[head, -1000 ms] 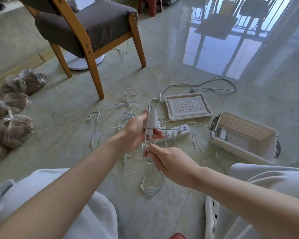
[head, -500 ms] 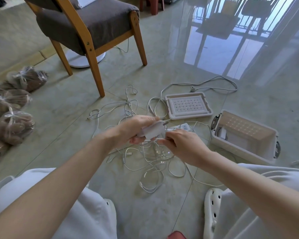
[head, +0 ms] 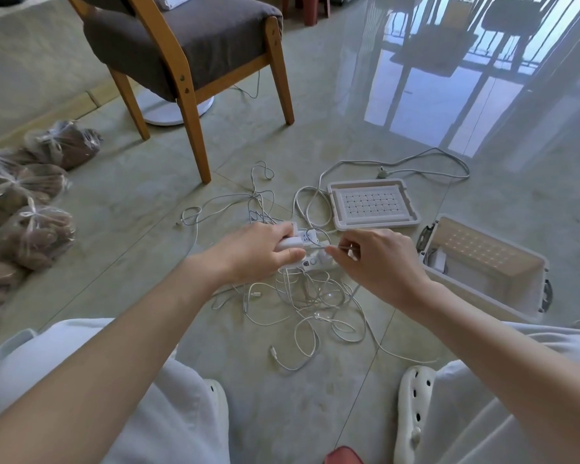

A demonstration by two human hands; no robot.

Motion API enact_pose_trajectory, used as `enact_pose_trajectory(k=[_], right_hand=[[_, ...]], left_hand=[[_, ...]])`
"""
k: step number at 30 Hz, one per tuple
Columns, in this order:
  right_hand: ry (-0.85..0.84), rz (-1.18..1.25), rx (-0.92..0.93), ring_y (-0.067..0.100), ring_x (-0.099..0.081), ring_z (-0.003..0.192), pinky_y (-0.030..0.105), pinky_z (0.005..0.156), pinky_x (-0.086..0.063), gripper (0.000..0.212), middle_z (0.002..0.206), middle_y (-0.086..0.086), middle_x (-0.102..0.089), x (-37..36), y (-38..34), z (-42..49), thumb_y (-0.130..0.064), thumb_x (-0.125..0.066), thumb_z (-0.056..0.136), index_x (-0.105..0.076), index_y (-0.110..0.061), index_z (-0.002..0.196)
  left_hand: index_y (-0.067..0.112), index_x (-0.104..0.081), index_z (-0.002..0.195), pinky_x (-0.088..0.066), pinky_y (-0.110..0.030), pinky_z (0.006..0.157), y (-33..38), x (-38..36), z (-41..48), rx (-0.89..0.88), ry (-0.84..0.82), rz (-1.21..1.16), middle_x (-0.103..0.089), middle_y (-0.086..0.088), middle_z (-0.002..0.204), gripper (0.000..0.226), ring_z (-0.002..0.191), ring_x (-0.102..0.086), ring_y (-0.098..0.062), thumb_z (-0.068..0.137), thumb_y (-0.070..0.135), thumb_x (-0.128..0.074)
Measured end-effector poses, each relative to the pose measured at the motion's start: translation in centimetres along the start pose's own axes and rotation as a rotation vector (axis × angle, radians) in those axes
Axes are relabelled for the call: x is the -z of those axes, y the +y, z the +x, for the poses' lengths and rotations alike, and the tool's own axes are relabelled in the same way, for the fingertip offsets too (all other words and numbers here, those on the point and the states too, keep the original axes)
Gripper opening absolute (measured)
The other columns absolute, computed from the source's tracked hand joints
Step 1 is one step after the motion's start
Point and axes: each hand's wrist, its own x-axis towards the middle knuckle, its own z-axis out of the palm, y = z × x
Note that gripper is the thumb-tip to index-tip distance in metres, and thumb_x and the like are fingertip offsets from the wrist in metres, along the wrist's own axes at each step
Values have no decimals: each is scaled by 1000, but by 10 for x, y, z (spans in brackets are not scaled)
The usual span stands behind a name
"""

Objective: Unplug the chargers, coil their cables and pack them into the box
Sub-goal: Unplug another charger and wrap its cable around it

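Shiny floor (head: pixel 298 413) holds a mess of white cables (head: pixel 315 306). Now the left hand (head: pixel 258 252) grips the charger (head: pixel 290 243), turned flat. The right hand (head: pixel 375 259) fingers (head: pixel 340 249) pinch its cable (head: pixel 318 246), pulled out sideways. Coiling can start. The box (head: pixel 482 296) waits at the right.

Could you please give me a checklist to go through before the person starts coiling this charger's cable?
1. Left hand grips the charger: ok.
2. Right hand pinches its cable close to the charger: ok.
3. Charger clear of the power strip: cannot tell; the hand hides its prongs.
4. Cables on the floor untangled: not ok, they lie crossed in a heap.
5. Box open, lid off beside it: ok.
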Motion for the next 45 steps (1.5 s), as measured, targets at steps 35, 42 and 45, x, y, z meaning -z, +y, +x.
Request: enact_pose_trajectory(k=[35, 42, 45], right_hand=[[-263, 56, 331, 26, -55, 81, 35, 61, -38, 12, 86, 0, -57, -31, -10, -14, -24, -32, 99, -39, -19, 91], [-314, -38, 262, 23, -56, 84, 36, 69, -42, 37, 84, 1, -59, -23, 5, -10, -45, -27, 99, -42, -20, 77], [-330, -25, 235, 22, -56, 86, 34, 66, -40, 37, 83, -1, -58, -21, 7, -9, -46, -27, 98, -44, -21, 76]], left_hand=[[7, -57, 79, -21, -16, 36, 29, 5, 17, 238, 113, -1598, -59, -13, 61, 42, 31, -35, -12, 99, 36, -34], [10, -56, 82, -19, -14, 31, 24, 8, 1, 90, -159, -952, -57, -3, 56, 33, 33, -39, -8, 97, 32, -38], [8, -54, 81, -28, -12, 35, 18, 10, -6, -15, -215, -697, -50, 4, 58, 26, 38, -43, 0, 97, 27, -45]])
